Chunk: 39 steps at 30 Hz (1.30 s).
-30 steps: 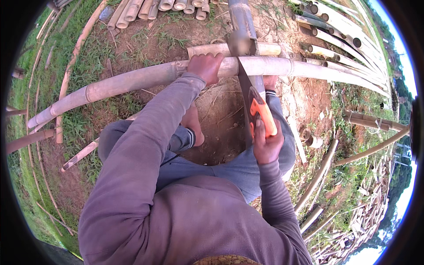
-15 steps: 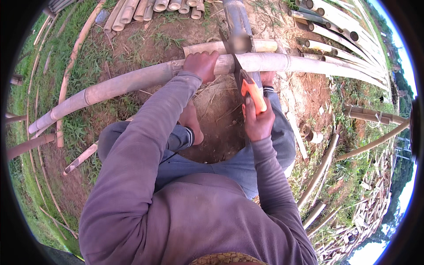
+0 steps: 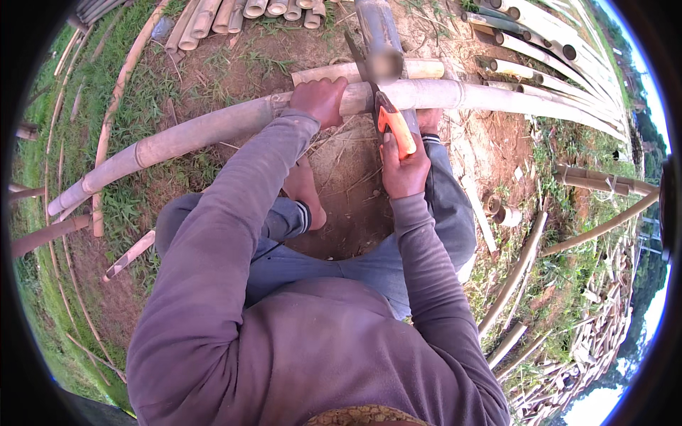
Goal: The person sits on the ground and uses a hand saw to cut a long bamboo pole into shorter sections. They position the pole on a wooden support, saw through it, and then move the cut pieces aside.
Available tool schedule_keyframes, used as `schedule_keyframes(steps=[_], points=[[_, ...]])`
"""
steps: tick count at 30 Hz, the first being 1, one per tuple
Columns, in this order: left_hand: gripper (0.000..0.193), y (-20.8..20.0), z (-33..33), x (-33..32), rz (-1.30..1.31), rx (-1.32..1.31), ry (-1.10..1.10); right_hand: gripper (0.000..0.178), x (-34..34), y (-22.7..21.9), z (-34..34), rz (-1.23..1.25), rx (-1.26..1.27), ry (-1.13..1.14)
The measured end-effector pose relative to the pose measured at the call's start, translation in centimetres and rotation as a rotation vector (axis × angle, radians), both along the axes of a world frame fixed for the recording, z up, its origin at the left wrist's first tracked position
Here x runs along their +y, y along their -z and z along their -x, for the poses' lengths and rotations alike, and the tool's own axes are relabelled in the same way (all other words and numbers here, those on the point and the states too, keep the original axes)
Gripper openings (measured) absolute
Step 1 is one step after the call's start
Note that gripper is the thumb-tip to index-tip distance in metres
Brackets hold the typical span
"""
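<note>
A long, pale bamboo pole (image 3: 192, 136) runs from side to side in front of me. My left hand (image 3: 319, 101) is wrapped over it, just left of the saw. In my right hand (image 3: 406, 166) is the orange handle of a hand saw (image 3: 395, 128). The saw's dark blade lies across the pole and sticks out past its far side; how deep it sits in the bamboo I cannot tell. Behind the pole lies a shorter bamboo piece (image 3: 425, 69), and a thicker grey bamboo length (image 3: 377, 28) points away from me.
Cut bamboo pieces (image 3: 206, 19) lie in a row at the far left. More long poles (image 3: 547, 62) are stacked at the far right. My bare left foot (image 3: 304, 190) rests on the soil below the pole. Scattered bamboo scraps (image 3: 593, 334) cover the lower right.
My right hand has pushed the saw forward and slightly left, so more blade shows beyond the pole and the handle is close to it. My left hand keeps its grip.
</note>
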<state>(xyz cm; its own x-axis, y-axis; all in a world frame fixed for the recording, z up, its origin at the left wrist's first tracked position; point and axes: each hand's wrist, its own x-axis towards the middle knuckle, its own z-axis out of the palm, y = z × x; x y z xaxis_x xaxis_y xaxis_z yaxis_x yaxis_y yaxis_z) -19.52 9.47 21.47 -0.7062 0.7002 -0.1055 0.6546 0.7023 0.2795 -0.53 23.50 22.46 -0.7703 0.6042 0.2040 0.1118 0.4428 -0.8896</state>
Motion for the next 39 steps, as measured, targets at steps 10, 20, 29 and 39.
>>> schedule_keyframes(steps=[10, 20, 29, 39], points=[[0.061, -0.8, 0.9, 0.4, 0.012, -0.038, -0.018, 0.024, -2.2, -0.4, -12.6, -0.054, 0.094, -0.045], [0.065, -0.8, 1.2, -0.6, 0.046, -0.075, -0.032, 0.024, -3.2, -5.1, -18.2, -0.019, -0.13, -0.075], [0.065, -1.3, 0.6, 0.7, 0.052, -0.033, -0.002, 0.031, -0.1, -2.1, 1.4, -0.024, -0.047, -0.005], [0.066, -1.3, 1.5, 0.2, 0.083, -0.105, -0.038, 0.028, -4.0, -5.1, -22.9, -0.068, -0.144, -0.029]])
